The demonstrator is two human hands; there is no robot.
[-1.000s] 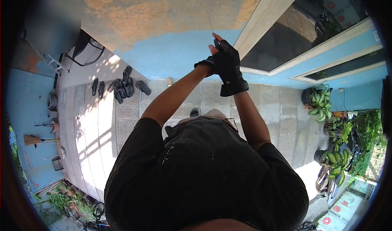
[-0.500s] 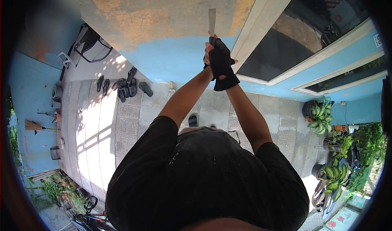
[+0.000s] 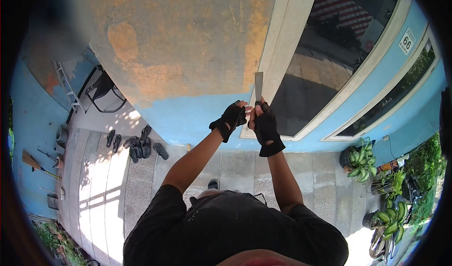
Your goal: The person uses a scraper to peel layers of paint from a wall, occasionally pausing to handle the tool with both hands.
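Note:
My right hand [image 3: 266,125], in a black fingerless glove, is closed around the dark handle of a scraper [image 3: 259,86]. Its flat metal blade points upward, beside the pale window frame [image 3: 278,54]. Just left of it, my left hand [image 3: 230,119] wears a matching glove. Its fingers extend toward the right hand, apart from the scraper, and hold nothing that I can see. Ahead of both hands stands a wall [image 3: 188,35], with bare grey and orange-brown patches above and light blue paint [image 3: 188,118] below.
Several dark sandals [image 3: 139,146] lie on the paved floor [image 3: 301,172] to the left. A black chair [image 3: 104,89] and a ladder [image 3: 68,87] stand farther back. A broom [image 3: 33,161] is at far left. Potted plants [image 3: 360,161] line the right side, below a house-number plate [image 3: 407,41].
My hands were together at the scraper; now the left has come away to the left. The right hand has lowered with the scraper, and the view has tilted up.

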